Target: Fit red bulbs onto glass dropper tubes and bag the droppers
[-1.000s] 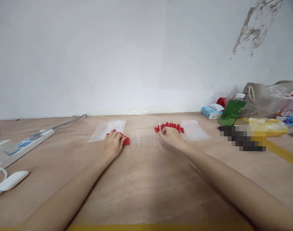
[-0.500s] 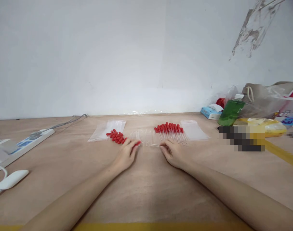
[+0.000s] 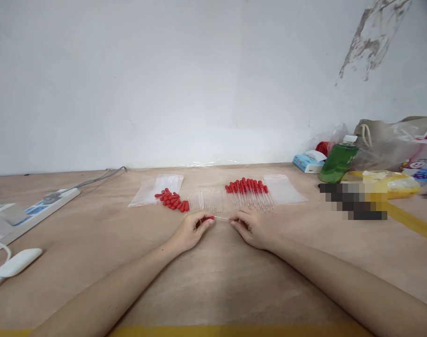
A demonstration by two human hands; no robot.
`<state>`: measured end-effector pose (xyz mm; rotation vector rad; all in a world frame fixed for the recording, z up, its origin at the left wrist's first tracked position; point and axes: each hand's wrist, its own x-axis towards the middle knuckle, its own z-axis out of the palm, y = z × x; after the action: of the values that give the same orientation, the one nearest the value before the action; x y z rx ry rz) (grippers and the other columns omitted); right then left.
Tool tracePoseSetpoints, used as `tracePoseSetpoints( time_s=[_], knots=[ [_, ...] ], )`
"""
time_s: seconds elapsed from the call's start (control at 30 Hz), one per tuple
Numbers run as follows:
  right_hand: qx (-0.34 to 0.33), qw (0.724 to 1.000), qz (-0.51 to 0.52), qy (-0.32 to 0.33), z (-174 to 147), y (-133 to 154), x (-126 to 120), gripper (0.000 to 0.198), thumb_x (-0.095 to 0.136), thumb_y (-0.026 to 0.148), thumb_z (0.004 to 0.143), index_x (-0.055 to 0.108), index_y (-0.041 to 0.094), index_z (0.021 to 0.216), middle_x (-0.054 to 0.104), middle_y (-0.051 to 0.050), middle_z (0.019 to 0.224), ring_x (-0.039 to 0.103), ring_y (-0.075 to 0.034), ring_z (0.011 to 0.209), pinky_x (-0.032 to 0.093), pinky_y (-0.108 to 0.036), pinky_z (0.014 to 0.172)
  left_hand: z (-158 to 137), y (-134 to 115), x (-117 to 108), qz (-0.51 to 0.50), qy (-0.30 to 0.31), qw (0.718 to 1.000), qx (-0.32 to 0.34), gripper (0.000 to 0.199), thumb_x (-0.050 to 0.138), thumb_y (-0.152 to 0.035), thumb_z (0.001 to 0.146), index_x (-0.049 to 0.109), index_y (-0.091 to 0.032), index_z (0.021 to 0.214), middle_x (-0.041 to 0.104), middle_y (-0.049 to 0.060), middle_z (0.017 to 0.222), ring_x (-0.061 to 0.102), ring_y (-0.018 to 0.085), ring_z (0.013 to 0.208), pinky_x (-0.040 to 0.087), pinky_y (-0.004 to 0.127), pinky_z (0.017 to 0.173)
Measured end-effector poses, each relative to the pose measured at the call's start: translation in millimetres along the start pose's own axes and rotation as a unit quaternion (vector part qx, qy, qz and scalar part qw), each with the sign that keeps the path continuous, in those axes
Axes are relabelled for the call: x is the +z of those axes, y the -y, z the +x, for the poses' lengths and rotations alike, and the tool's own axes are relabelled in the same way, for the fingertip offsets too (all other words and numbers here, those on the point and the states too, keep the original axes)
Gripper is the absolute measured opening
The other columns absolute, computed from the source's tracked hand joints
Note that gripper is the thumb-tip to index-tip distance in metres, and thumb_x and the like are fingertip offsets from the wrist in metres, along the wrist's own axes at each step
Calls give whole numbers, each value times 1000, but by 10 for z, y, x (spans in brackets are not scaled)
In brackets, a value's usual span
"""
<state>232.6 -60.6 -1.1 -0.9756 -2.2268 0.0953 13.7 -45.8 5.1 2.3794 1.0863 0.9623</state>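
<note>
Between the fingers of my left hand [image 3: 194, 229] is a red rubber bulb [image 3: 209, 217], pinched with its mouth to the right. My right hand [image 3: 247, 228] grips a clear dropper tube [image 3: 221, 218] that points left, its end meeting the bulb; whether it sits inside I cannot tell. Behind my left hand lies a pile of loose red bulbs [image 3: 171, 200]. A row of clear tubes [image 3: 208, 200] lies just behind both hands. Beyond my right hand are several droppers with red bulbs on them [image 3: 250, 187], side by side.
Clear plastic bags lie at the left [image 3: 146, 191] and right [image 3: 285, 189]. On the far right stand a tissue box [image 3: 307, 163], a green bottle [image 3: 338, 161] and a yellow packet [image 3: 396, 185]. A power strip [image 3: 34, 213] with cables is at the left.
Both hands have drawn slightly nearer to me, away from the row of tubes. The bulb and the tube, apart before, now meet end to end.
</note>
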Motion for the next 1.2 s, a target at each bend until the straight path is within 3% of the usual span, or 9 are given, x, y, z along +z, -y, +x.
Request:
tracePoseSetpoints(
  time_s=[0.23,0.5,0.8,1.0,1.2],
  knots=[
    [-10,997,-38,65,27,-54,-79,20,42,22,87,62,21,86,61,-2,83,51,-13,69,31,-30,71,-38,-34,-10,20,48,998,36,22,45,-30,85,62,-17,83,61,3,76,55,13,72,41,24,66],
    [-29,995,-80,55,-13,-26,-24,23,39,22,87,62,19,87,61,-2,77,49,-13,67,27,-31,71,-50,-37,8,65,55,994,62,23,44,-32,86,61,-16,82,59,3,74,53,13,69,39,24,64],
    [20,993,-38,106,31,46,35,26,36,22,88,58,19,73,64,0,70,52,-12,61,27,-31,75,-68,-51,14,83,61,991,90,23,42,-32,86,59,-16,83,58,4,74,51,14,69,39,25,63],
    [49,990,12,132,50,67,45,29,34,21,88,60,20,75,66,1,70,55,-12,62,29,-33,81,-62,-44,4,94,76,987,104,23,40,-30,87,58,-16,85,59,5,78,52,15,71,40,26,64],
    [88,986,17,143,84,221,-60,20,45,23,82,59,17,69,61,-1,63,49,-11,55,32,-23,55,-31,-27,-37,92,41,987,127,20,43,-29,86,60,-18,91,59,6,85,52,16,81,41,29,74]
  ],
)
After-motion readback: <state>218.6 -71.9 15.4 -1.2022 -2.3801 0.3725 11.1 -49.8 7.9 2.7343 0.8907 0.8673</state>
